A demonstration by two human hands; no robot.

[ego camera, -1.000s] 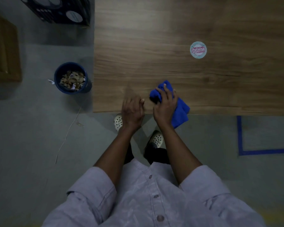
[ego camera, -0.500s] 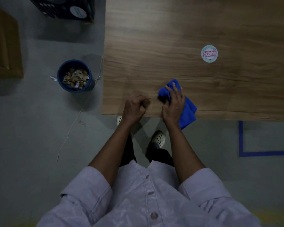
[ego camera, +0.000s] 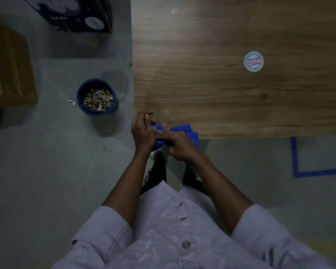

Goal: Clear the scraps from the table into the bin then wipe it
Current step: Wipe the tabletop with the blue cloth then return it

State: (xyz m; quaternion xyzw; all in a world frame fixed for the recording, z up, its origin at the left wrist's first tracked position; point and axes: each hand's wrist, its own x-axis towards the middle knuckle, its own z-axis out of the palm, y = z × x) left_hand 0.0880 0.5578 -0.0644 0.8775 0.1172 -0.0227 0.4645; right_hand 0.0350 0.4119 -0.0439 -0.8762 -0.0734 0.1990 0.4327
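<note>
A blue cloth [ego camera: 184, 130] hangs over the near left corner of the wooden table [ego camera: 231, 90]. My right hand [ego camera: 179, 143] grips it at the table's edge. My left hand [ego camera: 143, 131] is cupped against the cloth's left end, just off the corner; whether it holds scraps is hidden. The blue bin [ego camera: 97, 96] stands on the floor left of the table, with several paper scraps inside. The table top looks bare apart from a round sticker [ego camera: 253, 61].
A dark printed box [ego camera: 74, 14] and a brown cardboard box [ego camera: 10, 68] sit on the floor at the upper left. A thin white cord [ego camera: 97, 152] trails across the floor by the bin. Blue tape [ego camera: 295, 158] marks the floor at right.
My right hand dragged the cloth left and toward me to the table's near left corner. My left hand left the table top and now cups against the cloth at the edge.
</note>
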